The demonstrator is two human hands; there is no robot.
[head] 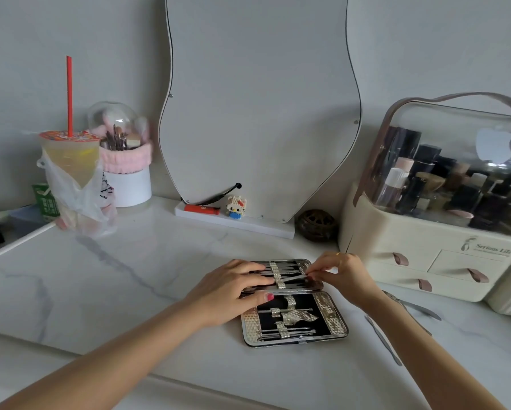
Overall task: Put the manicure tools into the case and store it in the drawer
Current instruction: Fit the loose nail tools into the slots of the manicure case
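I see a white marble-patterned vanity top with grey veins, set against a plain pale grey wall. An open black-lined manicure case with a silver patterned border lies flat on it near the front edge, thin metal tools strapped in both halves. My left hand rests flat on the case's left side, fingers straight, thumb across the hinge. My right hand pinches a slim metal tool at the far half's right edge. Two loose metal tools lie on the surface right of the case. Beyond them stands a cream cosmetics organiser with a clear domed lid and small drawers. A wavy-edged mirror leans on the wall behind. At far left stands an iced drink cup with a red straw in a plastic bag.
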